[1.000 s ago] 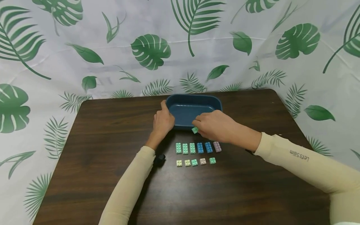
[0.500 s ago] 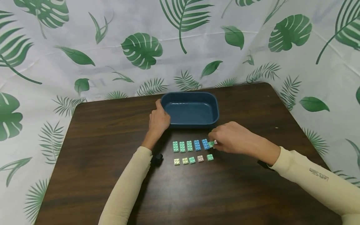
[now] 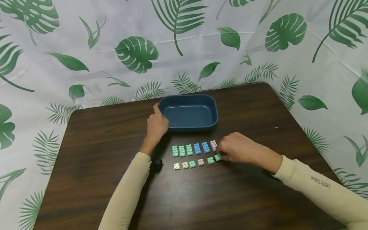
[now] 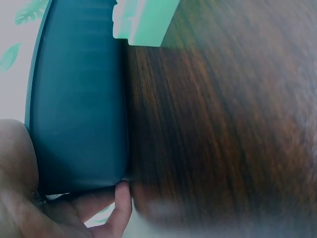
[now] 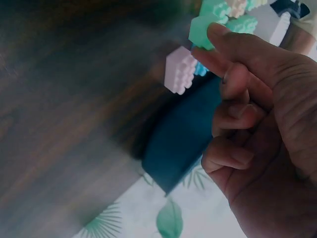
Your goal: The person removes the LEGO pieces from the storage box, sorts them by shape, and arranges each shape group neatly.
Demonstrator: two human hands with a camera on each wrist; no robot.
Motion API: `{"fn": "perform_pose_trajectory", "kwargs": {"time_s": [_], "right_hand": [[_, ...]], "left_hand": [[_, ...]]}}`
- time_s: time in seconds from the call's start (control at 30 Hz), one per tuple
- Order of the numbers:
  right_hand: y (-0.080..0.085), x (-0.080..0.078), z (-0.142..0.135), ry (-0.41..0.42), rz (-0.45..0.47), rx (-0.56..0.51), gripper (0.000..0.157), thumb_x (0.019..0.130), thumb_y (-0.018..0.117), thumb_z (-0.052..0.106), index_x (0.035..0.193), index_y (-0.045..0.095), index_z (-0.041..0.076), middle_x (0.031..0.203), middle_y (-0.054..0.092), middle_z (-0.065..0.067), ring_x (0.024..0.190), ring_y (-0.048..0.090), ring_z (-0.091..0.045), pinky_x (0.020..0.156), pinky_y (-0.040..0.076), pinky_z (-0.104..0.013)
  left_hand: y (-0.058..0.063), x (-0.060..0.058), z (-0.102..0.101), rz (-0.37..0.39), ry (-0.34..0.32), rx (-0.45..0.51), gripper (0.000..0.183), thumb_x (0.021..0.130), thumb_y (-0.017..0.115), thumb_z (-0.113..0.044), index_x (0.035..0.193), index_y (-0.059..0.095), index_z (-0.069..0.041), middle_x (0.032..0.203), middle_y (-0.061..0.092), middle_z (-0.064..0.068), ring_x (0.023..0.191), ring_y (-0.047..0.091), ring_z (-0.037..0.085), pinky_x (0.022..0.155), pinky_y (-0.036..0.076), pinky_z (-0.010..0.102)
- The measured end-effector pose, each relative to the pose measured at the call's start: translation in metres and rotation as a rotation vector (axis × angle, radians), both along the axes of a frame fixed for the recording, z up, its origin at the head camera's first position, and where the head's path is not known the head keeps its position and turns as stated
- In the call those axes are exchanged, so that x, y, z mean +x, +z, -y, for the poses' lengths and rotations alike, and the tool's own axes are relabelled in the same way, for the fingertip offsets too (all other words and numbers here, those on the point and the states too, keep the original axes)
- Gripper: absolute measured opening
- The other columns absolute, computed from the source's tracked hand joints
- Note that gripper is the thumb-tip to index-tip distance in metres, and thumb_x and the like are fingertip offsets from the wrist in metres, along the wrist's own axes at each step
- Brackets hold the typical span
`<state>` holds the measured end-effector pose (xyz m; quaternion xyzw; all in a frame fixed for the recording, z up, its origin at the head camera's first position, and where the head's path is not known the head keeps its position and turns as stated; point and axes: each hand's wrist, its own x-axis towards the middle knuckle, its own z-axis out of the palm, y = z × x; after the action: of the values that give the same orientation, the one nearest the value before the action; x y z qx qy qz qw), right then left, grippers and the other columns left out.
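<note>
My left hand (image 3: 157, 124) grips the left end of a dark blue tray (image 3: 188, 129); in the left wrist view its thumb and fingers bend around the tray's end. My right hand (image 3: 236, 148) pinches a small green toy brick (image 3: 217, 157) between thumb and finger, low at the right end of the front row of bricks. The right wrist view shows that green brick (image 5: 202, 32) at the fingertips, near a pale purple brick (image 5: 178, 70). Just left of it in the head view sits another small green brick (image 3: 210, 160).
Behind the front row runs a row of longer bricks: green ones (image 3: 182, 151), blue ones (image 3: 205, 147) and a pale purple one (image 3: 213, 145). Yellow bricks (image 3: 176, 166) and a pinkish one (image 3: 200, 162) lie in front. A leaf-print cloth (image 3: 184, 48) hangs behind the wooden table (image 3: 115, 134).
My right hand has moved from the tray's front edge to the right and toward me, carrying the green brick down to the front row. The left hand keeps its grip on the tray.
</note>
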<state>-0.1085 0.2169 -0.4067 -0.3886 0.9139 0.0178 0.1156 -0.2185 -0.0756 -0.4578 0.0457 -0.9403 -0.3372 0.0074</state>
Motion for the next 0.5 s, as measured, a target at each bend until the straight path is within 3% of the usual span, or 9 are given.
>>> {"fn": "perform_pose_trajectory", "kwargs": {"time_s": [0.23, 0.5], "right_hand": [[-0.007, 0.001, -0.002, -0.025, -0.005, 0.009, 0.013, 0.076, 0.08, 0.034, 0.082, 0.073, 0.025, 0.078, 0.069, 0.013, 0.059, 0.05, 0.001, 0.057, 0.045, -0.027], [-0.012, 0.002, -0.003, -0.061, 0.049, 0.007, 0.013, 0.078, 0.078, 0.034, 0.084, 0.072, 0.024, 0.078, 0.068, 0.012, 0.059, 0.047, 0.0, 0.057, 0.042, -0.025]], "left_hand": [[-0.001, -0.001, -0.001, -0.004, 0.011, 0.0, 0.059, 0.094, 0.033, -0.016, 0.151, 0.018, -0.022, 0.063, 0.058, 0.012, 0.049, 0.052, 0.03, 0.044, 0.034, 0.039], [-0.003, -0.002, 0.0, -0.018, 0.021, -0.021, 0.059, 0.093, 0.034, -0.016, 0.15, 0.02, -0.022, 0.069, 0.06, 0.013, 0.058, 0.056, 0.033, 0.049, 0.038, 0.04]]}}
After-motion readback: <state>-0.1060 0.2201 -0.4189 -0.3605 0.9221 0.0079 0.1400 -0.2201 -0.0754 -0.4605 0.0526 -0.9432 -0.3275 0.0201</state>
